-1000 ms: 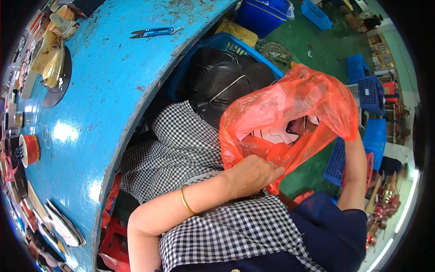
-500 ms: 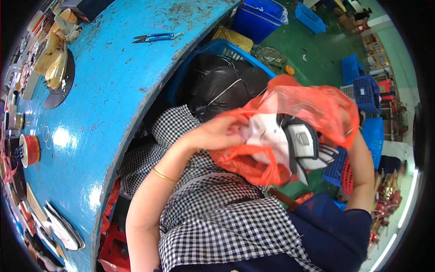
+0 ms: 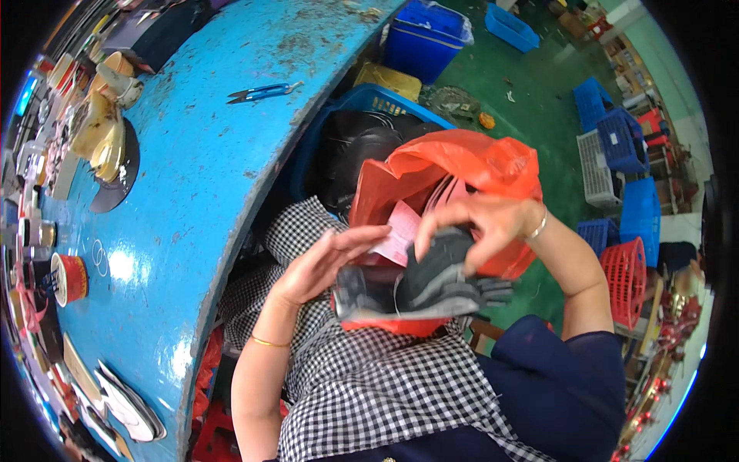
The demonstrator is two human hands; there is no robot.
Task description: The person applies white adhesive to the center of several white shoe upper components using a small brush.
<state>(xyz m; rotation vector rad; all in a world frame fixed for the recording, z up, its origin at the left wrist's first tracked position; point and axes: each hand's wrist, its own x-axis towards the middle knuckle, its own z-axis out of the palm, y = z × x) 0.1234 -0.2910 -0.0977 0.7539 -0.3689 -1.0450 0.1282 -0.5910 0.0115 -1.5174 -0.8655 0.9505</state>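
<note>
One of our hands, the right hand (image 3: 500,217), is gripping the dark bundle (image 3: 440,266); the left hand (image 3: 317,268) is hovering open alongside, the bag (image 3: 493,163) sagging behind both. We are judging the bundle light, flexible, best pinched along its edge.

The thin red-orange plastic bag (image 3: 500,158) gapes open, its rim crumpled, with pale pink pieces (image 3: 447,192) inside. A pink slip (image 3: 398,235) tilts at its mouth. Black-and-grey pieces (image 3: 440,269), partly blurred, sit in a loose bundle over the bag's near side
</note>
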